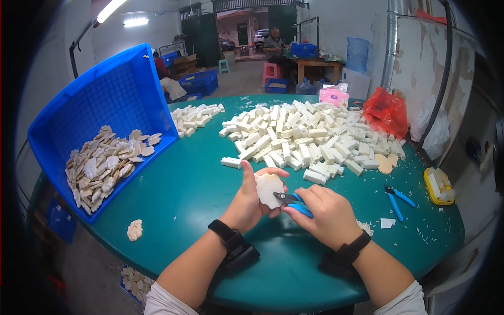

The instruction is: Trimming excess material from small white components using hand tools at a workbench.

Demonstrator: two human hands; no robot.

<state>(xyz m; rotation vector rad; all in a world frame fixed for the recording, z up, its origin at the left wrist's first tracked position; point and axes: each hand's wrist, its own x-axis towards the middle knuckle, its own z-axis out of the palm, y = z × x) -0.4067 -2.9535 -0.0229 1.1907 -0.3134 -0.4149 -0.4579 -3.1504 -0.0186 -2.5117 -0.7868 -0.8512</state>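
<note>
My left hand [242, 206] holds a cream, flat piece with a scalloped edge [269, 188], its thumb standing up beside it. In my right hand [331, 214] are cutting nippers [300, 208] with blue handles, fingers wrapped round them. Their dark jaws meet the right edge of the scalloped piece; whether they are closed on it is too small to tell. A similar scalloped piece [135, 230] lies on the green table [173, 210] at the left. More of these pieces [102, 170] are heaped in a tilted blue bin [105, 97].
White block-shaped plastic parts [310, 139] are piled across the table's far side. At the right lie other blue-handled nippers [398, 202], a yellow container [432, 191] and small scraps. A red plastic bag [385, 110] and pink tissue pack [334, 97] stand behind. Other people sit farther back.
</note>
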